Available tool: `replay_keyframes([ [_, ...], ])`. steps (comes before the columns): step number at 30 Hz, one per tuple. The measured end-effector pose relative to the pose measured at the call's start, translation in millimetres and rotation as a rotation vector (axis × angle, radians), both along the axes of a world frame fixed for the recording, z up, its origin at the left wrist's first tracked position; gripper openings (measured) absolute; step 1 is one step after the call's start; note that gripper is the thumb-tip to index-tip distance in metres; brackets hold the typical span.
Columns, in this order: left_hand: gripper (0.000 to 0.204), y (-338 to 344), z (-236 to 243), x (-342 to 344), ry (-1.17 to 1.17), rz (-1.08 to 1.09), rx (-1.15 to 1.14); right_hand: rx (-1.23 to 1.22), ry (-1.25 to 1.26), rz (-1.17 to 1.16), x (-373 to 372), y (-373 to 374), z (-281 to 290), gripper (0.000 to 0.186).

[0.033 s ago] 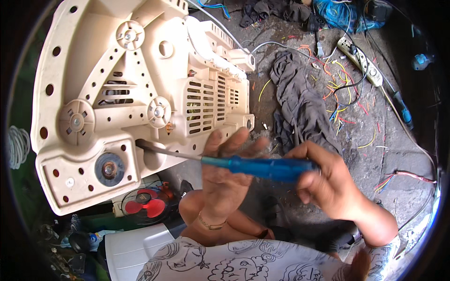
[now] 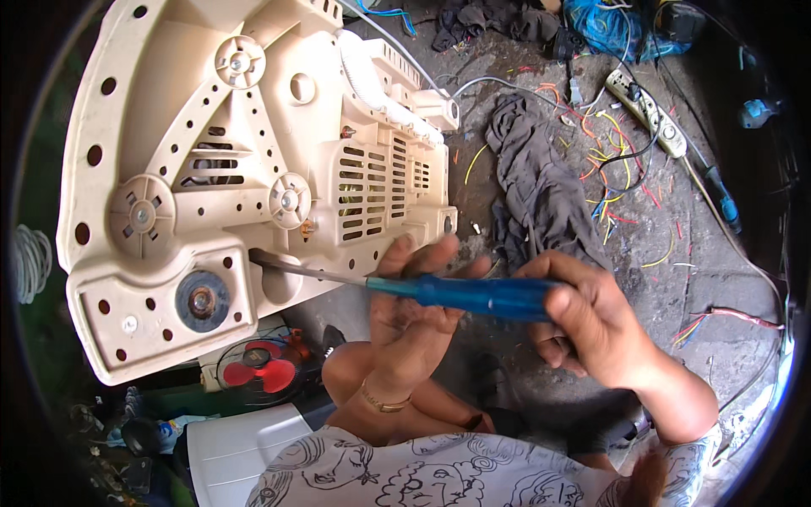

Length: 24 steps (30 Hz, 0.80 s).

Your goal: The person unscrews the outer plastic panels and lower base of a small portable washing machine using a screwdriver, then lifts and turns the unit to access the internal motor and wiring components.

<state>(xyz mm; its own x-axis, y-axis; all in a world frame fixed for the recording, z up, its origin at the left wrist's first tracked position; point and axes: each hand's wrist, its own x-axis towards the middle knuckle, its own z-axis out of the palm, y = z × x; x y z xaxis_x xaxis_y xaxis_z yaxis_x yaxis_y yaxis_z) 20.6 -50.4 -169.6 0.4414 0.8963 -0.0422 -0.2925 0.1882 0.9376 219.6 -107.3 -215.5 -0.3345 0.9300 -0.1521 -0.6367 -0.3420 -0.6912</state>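
Note:
A large beige plastic appliance base [image 2: 211, 169] lies tilted in front of me, its ribbed underside and round hubs showing. My right hand [image 2: 591, 325] grips the blue handle of a screwdriver [image 2: 486, 296]. The metal shaft runs left and its tip sits in a recess on the base's lower edge [image 2: 258, 258]. My left hand [image 2: 414, 317] cradles the front of the handle from behind, fingers raised loosely around it. A rusty round hub [image 2: 201, 301] lies just left of the tip.
A dark cloth [image 2: 541, 177] lies on the concrete floor to the right, among loose coloured wire scraps [image 2: 617, 169] and a white power strip [image 2: 646, 106]. A small red fan [image 2: 258, 367] and a white container [image 2: 236, 448] sit below the base.

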Motion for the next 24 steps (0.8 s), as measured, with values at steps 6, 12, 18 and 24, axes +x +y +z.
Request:
replay_keyframes([
  [6, 0.03, 7, -5, -11, -0.013, -0.019, 0.123, 0.68, -0.989, -0.576, -11, -6, 5, 0.04],
  [12, 0.039, 1, -18, 1, -0.191, -0.04, 0.018, 0.403, -0.637, -0.175, -6, -12, -3, 0.033],
  [18, 0.039, -2, -19, -8, -0.052, -0.174, 0.151, 0.249, -0.369, 0.006, 7, -3, 14, 0.037],
  [24, 0.036, -2, -24, -10, 0.089, -0.018, 0.158, 0.965, -1.24, -0.424, -6, -9, 10, 0.035],
])
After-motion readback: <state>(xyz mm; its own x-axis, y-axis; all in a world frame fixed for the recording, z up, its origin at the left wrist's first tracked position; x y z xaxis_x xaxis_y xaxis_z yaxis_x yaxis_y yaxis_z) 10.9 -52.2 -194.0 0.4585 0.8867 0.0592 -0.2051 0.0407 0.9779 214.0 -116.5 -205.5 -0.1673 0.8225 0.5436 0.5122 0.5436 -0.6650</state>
